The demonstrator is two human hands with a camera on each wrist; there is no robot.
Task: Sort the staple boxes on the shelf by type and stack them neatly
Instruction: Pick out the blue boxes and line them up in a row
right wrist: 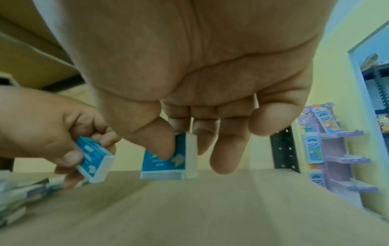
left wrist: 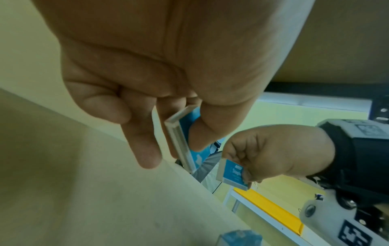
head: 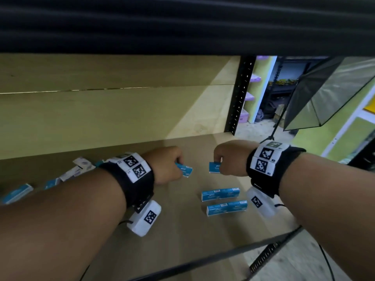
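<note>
My left hand point(head: 168, 165) pinches a small blue staple box point(head: 185, 170) between thumb and fingers, just above the wooden shelf point(head: 182, 230). The same box point(left wrist: 185, 138) shows edge-on in the left wrist view. My right hand point(head: 227, 157) pinches another blue staple box point(head: 214, 167), held upright a short way to the right; its face point(right wrist: 164, 159) hangs a little above the shelf in the right wrist view. Two rows of blue boxes point(head: 220, 194) point(head: 226, 207) lie side by side on the shelf nearer me, below the right hand.
A loose heap of blue and white staple boxes point(head: 79, 169) lies at the left behind my left forearm. A black metal upright point(head: 239, 94) marks the shelf's right end, and a dark rail point(head: 223, 254) its front edge. An upper shelf hangs overhead.
</note>
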